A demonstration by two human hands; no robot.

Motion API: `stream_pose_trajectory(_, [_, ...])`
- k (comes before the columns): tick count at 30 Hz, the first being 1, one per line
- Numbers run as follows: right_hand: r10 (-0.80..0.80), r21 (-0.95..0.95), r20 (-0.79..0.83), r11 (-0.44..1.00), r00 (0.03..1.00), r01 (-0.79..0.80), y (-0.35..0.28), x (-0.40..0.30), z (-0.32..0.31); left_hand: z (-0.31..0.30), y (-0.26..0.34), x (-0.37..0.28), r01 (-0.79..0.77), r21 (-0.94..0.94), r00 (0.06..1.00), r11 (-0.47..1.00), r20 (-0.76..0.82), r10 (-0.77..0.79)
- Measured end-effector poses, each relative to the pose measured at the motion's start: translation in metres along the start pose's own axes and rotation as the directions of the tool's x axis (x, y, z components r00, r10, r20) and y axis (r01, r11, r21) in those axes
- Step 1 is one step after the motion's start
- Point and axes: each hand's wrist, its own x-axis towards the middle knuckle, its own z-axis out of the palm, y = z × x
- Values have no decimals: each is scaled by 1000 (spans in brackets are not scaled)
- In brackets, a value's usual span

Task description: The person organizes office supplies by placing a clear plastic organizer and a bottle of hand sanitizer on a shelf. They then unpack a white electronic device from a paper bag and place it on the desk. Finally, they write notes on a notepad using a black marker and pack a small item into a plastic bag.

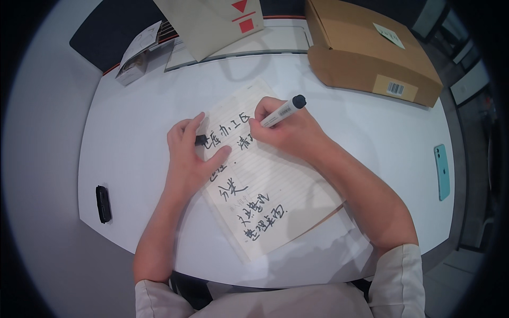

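A lined paper pad [294, 198] lies tilted on the white table, with large black handwriting on its top sheet. My right hand [284, 129] grips a white marker pen [282, 113] with a black end, held slanted over the upper part of the sheet. The marker's writing tip is hidden behind my fingers. My left hand [191, 153] rests on the left edge of the pad, thumb and forefinger spread. A black marker cap [201, 140] shows between the fingers of that hand, partly covered by them.
At the back right stands a brown cardboard box [366, 43] with labels. A paper bag [214, 28] with red shapes and a small white box [137, 59] stand along the back. A teal smartphone [441, 173] lies at the right edge, a black object [103, 204] at the left.
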Motion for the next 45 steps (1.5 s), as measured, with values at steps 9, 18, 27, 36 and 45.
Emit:
stream_pose_trajectory(9, [-16,50,-15,999,1000,17,-2,0,0,-2,1,1,26,-1,999,1000,21,-26])
stream_pose_trajectory(18, [-48,16,-1,999,999,48,1,0,0,-2,1,1,18,7,1000,1000,22,-18])
stream_pose_trajectory(27, [-15,34,67,999,998,13,3,2,-5,3,-7,1,-42,47,999,998,-26,43])
stream_pose_trajectory(36, [1,66,-145,998,989,8,2,5,-3,0,-1,0,26,7,1000,1000,12,-26])
stream_pose_trajectory(45, [7,70,-133,998,991,3,10,8,-5,-1,1,0,47,3,999,999,11,-47])
